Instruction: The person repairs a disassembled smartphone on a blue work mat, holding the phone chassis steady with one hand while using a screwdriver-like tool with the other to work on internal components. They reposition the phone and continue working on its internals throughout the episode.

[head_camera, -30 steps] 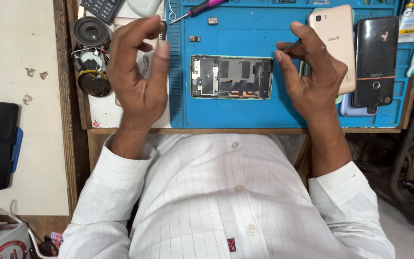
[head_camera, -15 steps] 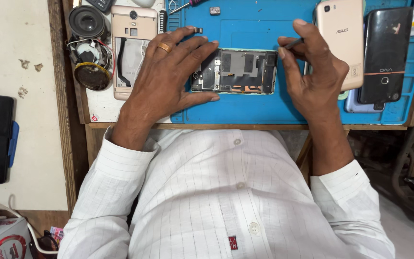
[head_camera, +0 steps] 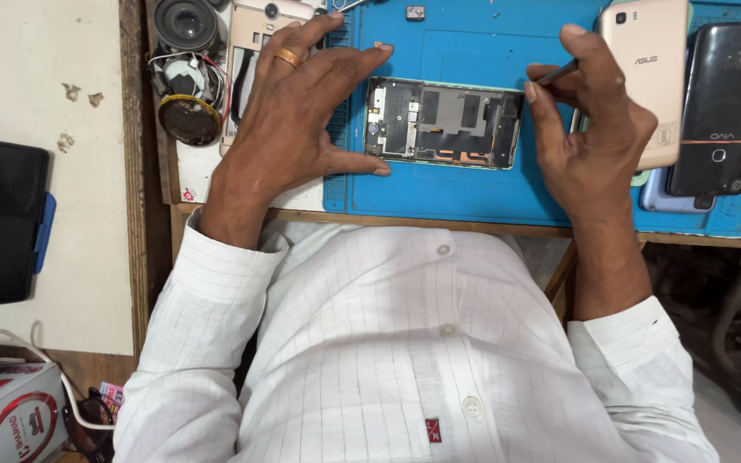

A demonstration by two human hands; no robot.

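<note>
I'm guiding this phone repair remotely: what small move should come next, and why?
Probably lower the thin tool onto the opened phone's right end. The right hand pinches it just above that edge, and the left hand already braces the phone's left end on the blue mat.

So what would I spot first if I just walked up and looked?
Probably the opened phone with its back off and dark inner parts showing, lying in the middle of the bright blue rubber work mat. The left hand braces its left end, while the right hand pinches a thin dark tool above its right end. Two whole phones, a gold one and a black one, lie at the right.
</note>
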